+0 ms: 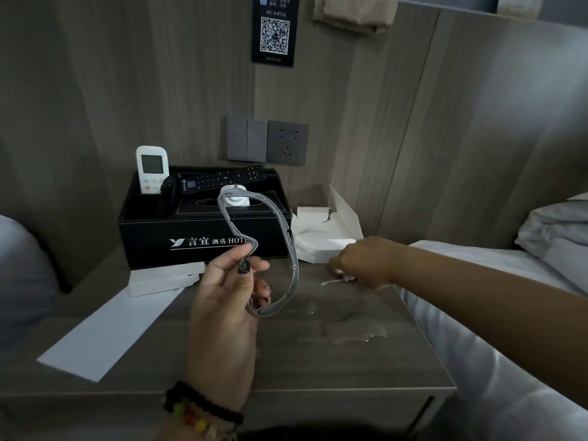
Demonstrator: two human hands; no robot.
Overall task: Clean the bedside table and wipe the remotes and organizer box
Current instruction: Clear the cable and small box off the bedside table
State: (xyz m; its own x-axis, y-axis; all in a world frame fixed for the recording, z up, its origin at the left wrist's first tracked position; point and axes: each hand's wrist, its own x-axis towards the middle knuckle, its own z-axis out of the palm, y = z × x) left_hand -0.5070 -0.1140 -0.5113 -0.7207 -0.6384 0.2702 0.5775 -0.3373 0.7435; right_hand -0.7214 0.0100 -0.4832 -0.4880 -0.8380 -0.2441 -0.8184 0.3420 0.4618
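Two hands busy: left hand (pixel 229 300) pinches limp grey strap (pixel 288 249); right hand (pixel 359 265) closed on scrap, far right of table (pixel 318 370). Organizer box (pixel 203 230) far centre, rigid; grip sides.

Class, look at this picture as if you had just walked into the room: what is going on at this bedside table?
A person is clearing a cluttered bedside table. The left hand holds up a thin grey looped strip. The right hand reaches down to small scraps on the tabletop, beside torn white packaging. The black organizer box sits at the back with a white remote and a black remote in it. White paper and a wet patch lie on the table. No cloth is visible.
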